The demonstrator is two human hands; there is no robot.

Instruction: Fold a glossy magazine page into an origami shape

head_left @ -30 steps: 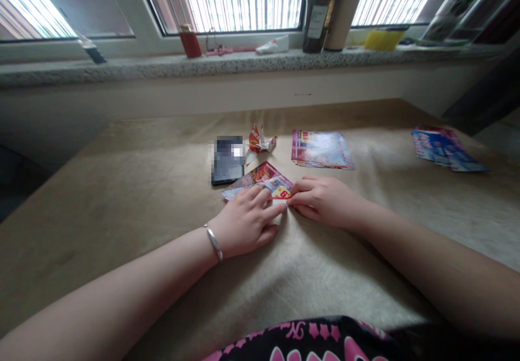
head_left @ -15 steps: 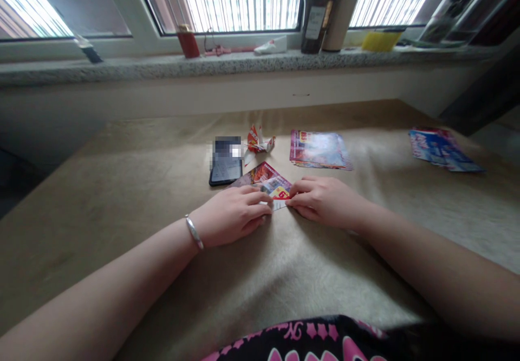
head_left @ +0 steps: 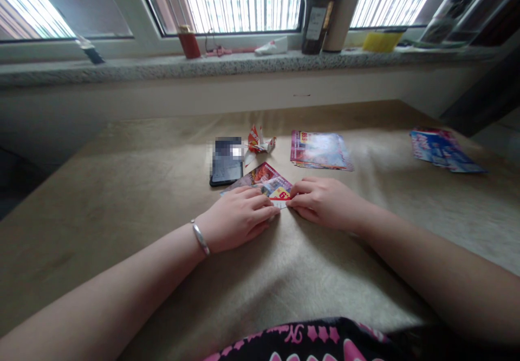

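Observation:
A folded sheet of colourful printed paper (head_left: 266,177) lies on the table between my hands, its top corner pointing away from me. My left hand (head_left: 244,215) rests over its lower left part, fingers stretched out along the near edge, covering that side. At the right corner, my right hand (head_left: 323,201) has thumb and fingers closed on the paper. Just beyond the sheet stands a folded orange-and-white paper figure (head_left: 260,142). A dark phone (head_left: 226,163) lies to its left.
Printed flyers (head_left: 320,150) are stacked behind my right hand. More blue flyers (head_left: 444,149) lie at the far right. Along the granite windowsill (head_left: 142,71) stand a red container (head_left: 189,43), a dark lidded jar (head_left: 317,23) and a yellow item (head_left: 382,40).
My left hand has slid slightly right and toward me along the paper's near edge, uncovering more of its left side. My right hand stays at the right corner.

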